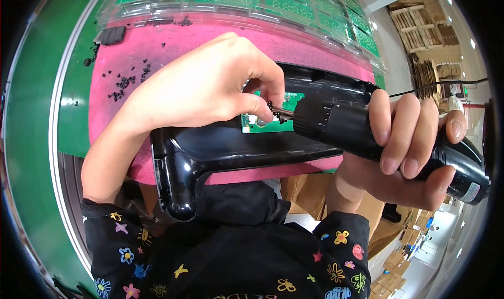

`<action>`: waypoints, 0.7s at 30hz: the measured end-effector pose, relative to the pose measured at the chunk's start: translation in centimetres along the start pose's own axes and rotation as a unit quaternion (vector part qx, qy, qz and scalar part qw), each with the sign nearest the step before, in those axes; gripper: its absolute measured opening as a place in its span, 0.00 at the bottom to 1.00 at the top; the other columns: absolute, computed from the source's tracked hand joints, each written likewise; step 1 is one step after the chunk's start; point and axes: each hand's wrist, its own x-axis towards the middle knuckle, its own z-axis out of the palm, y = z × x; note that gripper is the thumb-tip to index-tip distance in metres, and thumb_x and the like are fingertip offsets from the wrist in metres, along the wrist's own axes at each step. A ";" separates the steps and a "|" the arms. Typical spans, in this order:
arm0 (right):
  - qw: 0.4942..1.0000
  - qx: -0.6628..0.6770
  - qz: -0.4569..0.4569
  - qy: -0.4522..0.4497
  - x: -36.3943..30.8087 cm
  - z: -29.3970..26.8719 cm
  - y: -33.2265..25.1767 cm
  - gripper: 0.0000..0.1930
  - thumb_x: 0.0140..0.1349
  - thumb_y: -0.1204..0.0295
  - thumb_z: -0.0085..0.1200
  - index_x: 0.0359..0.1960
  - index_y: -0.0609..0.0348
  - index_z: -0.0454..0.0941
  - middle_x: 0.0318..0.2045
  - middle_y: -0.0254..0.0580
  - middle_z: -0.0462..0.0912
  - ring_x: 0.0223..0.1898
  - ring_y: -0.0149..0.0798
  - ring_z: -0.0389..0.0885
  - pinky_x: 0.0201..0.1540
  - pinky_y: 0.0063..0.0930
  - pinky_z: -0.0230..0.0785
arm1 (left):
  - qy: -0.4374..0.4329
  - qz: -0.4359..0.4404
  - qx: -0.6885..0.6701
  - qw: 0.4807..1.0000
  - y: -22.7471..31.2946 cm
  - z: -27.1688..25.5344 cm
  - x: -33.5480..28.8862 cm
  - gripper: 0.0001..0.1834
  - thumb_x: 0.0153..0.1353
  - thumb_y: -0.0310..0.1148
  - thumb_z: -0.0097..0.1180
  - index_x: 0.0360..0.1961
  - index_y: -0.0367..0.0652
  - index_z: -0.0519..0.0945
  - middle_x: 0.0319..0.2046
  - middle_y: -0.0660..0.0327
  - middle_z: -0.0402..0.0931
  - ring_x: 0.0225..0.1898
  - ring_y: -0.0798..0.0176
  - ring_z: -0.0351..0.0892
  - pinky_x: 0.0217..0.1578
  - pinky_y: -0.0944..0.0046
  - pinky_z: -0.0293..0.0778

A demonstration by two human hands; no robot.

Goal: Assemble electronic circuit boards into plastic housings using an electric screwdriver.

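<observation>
Nearest the camera, your right hand (410,128) is gripping a black power screwdriver (344,134), its fingers curling closely around the barrel, above and toward the right end of the black plastic housing (252,155). The tool is lying almost sideways, its bit (284,111) pointing left across the housing. Above the housing's middle, your left hand (212,84) is meeting that bit: thumb and forefinger are nearly closing, pinching a few small black screws (270,105). More screws are clustering along the bit; whether they are clinging or merely resting, you cannot tell here. Within the housing, a green circuit board (275,127) is lying below the fingers and bit, partly hidden. Left of the housing, loose screws (125,82) are scattering over the pink mat (123,57); beyond it, clear plastic trays (231,15) are holding further boards.

For what is probably the loading of the bit, you are working best when you are holding the barrel steady and the motor idle, seating one screw head squarely, and parting the extras away from the board, where dropped screws could be lodging among components.
</observation>
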 end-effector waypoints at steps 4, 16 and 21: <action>1.000 0.003 -0.010 -0.009 -0.3 0.2 0.2 0.18 0.62 0.64 0.56 0.50 0.55 0.69 0.24 0.29 0.74 0.24 0.26 0.71 0.36 0.26 0.61 | -0.018 -0.010 -0.024 1.000 -0.2 0.1 0.1 0.08 0.44 0.22 0.69 0.27 0.32 0.83 0.25 0.55 0.83 0.28 0.58 0.80 0.34 0.62 0.76; 0.988 -0.090 0.125 0.015 -1.3 0.6 1.4 0.19 0.63 0.62 0.55 0.53 0.51 0.66 0.22 0.30 0.71 0.19 0.28 0.67 0.29 0.29 0.60 | 0.035 0.031 0.045 0.998 -1.0 1.0 -0.2 0.08 0.48 0.24 0.67 0.30 0.32 0.84 0.25 0.52 0.82 0.31 0.51 0.81 0.35 0.58 0.76; 0.981 -0.104 0.158 0.045 -1.8 0.9 2.4 0.19 0.63 0.63 0.56 0.52 0.51 0.66 0.21 0.30 0.71 0.18 0.28 0.66 0.29 0.30 0.60 | 0.126 0.093 0.116 0.981 -2.0 1.5 -0.2 0.08 0.55 0.28 0.64 0.31 0.33 0.83 0.26 0.50 0.80 0.32 0.46 0.79 0.34 0.55 0.74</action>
